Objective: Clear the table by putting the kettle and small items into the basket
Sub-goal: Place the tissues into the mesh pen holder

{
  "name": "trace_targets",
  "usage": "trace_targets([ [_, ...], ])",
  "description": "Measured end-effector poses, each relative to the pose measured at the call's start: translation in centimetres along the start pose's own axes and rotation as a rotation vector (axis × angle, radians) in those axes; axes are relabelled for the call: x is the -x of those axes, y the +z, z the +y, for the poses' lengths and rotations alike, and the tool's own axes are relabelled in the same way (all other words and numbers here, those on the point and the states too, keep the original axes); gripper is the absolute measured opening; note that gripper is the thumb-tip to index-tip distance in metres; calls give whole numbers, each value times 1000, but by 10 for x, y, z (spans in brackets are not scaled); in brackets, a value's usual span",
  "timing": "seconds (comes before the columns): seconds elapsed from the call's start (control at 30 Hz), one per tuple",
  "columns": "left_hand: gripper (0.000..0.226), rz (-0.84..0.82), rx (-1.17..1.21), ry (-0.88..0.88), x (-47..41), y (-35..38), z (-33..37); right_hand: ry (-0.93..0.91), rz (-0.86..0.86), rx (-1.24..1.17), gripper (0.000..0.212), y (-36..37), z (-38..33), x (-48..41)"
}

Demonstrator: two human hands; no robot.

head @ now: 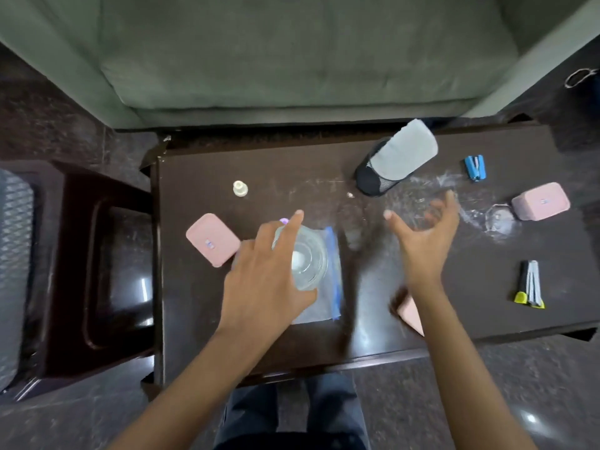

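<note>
Reaching over a dark brown wooden table [454, 319], the left hand [259, 271] lies spread across the left side of a clear round vessel [311, 258], which stands on a transparent zip bag with a blue seal strip [331, 287] near the table's front left. Its index finger points straight out past the vessel's far rim and the thumb sits at the near rim, so the vessel lies between them; whether the hand actually has hold of it I cannot tell. The right hand [422, 235] hovers apart to the right, blurred, palm turned inward, fingers spread and loosely bent, holding nothing. Just left of the left hand lies a flat pink rounded case [212, 238], and beyond it a small white cap [240, 189]. Farther back a black mesh pouch [373, 180] carries a grey cloth [406, 151]. Along the right side are a blue stapler [475, 167], a second pink case [540, 201], and a black and yellow bundle of markers [529, 284]. A pink flat piece [410, 315] shows partly under the right forearm. A grey lattice-patterned thing [14, 254] sits at the far left edge, cut off.
</note>
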State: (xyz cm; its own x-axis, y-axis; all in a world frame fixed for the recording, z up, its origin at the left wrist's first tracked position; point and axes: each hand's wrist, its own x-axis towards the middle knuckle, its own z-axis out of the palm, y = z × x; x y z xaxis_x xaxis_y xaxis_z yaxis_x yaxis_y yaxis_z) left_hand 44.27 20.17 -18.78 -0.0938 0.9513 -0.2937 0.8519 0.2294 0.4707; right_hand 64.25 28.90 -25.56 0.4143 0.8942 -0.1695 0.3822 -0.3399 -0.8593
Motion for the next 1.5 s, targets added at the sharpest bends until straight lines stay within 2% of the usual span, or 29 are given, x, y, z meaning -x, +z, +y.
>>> trace_targets([
  [0.13,114,-18,106,-9,-42,30,44,51,-168,-53,118,11,7,-58],
  [0.23,121,-16,136,-31,-66,50,67,28,-302,-140,117,25,10,-87],
  [0.43,122,-70,112,-41,-109,85,82,85,-422,-57,115,45,19,-115],
  [0.67,120,-84,29,-29,-131,101,80,85,-394,-23,103,44,26,-124],
  [0.8,121,-77,38,-27,-138,102,80,83,-387,-97,96,17,34,-118],
  [0.97,121,-99,7,-4,-144,105,77,88,-429,-62,99,-7,52,-101],
  [1.17,119,-85,-28,30,-143,111,72,115,-427,-50,91,-16,60,-93],
  [1.5,121,36,73,53,-143,129,62,125,-417,-53,98,-11,64,-89],
])
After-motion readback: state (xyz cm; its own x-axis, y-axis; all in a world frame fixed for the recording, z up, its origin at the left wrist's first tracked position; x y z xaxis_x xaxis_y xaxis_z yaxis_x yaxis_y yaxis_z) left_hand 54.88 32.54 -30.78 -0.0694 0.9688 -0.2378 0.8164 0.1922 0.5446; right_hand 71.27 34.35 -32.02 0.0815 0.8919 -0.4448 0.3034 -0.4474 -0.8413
